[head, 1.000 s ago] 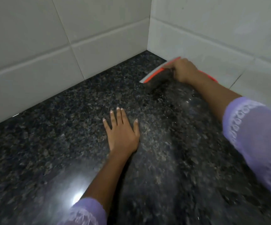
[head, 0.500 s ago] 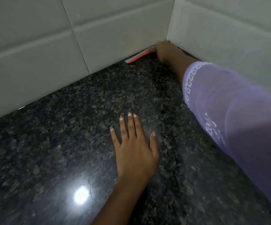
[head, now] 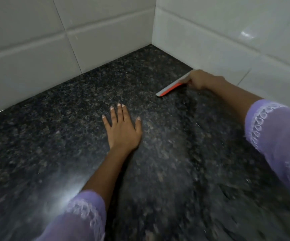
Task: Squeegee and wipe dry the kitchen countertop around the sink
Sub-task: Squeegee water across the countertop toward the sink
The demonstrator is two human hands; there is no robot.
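Squeegee (head: 171,87) pulled from corner, clenched in right hand (head: 199,80), left hand (head: 123,129) flat, released

Squeegee (head: 171,87) lies on countertop (head: 54,136), seemingly touching the right wall (head: 227,40)

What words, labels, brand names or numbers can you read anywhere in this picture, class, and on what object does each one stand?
None: no readable text shows anywhere.
The squeegee held in the right hand shows only plain orange and white, no brand.
The wall tiles, the granite countertop and the purple sleeves carry no lettering; the sleeve trim is lace pattern only.
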